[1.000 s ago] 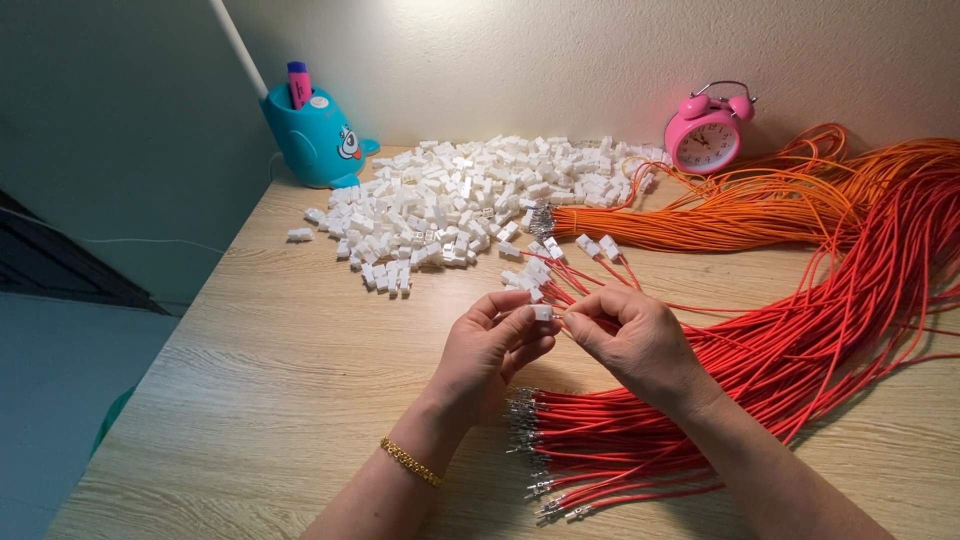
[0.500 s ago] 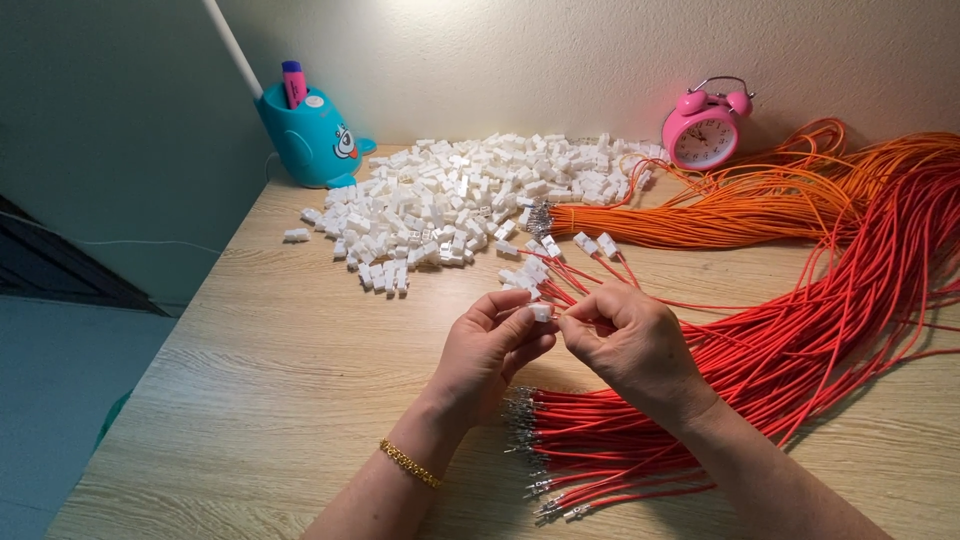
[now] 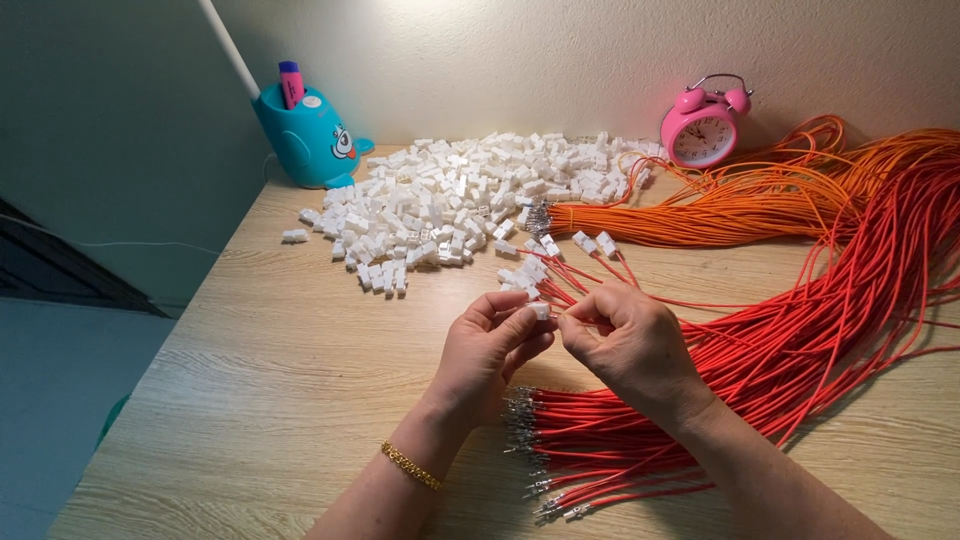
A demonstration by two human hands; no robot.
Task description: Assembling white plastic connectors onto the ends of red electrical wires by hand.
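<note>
The left hand (image 3: pixel 490 345) is pinching a small white plastic connector housing (image 3: pixel 540 310) between thumb and fingertips, just above the worktop (image 3: pixel 280 400). The right hand (image 3: pixel 628 340) is closing its fingertips on the end of a thin red wire (image 3: pixel 600 300) and bringing it against the housing, so the two hands are nearly touching. The housing is looking light, rigid and a little slick, best taken by its flat sides so the open end is staying free. The wire is looking limp and springy, so it is likely handling best when gripped close to its metal tip. More red wires with crimped terminals (image 3: pixel 640 450) are lying below the hands. A heap of white housings (image 3: pixel 450 200), an orange wire bundle (image 3: pixel 700 220), a pink alarm clock (image 3: pixel 705 130) and a teal pen holder (image 3: pixel 305 135) are sitting farther back.
</note>
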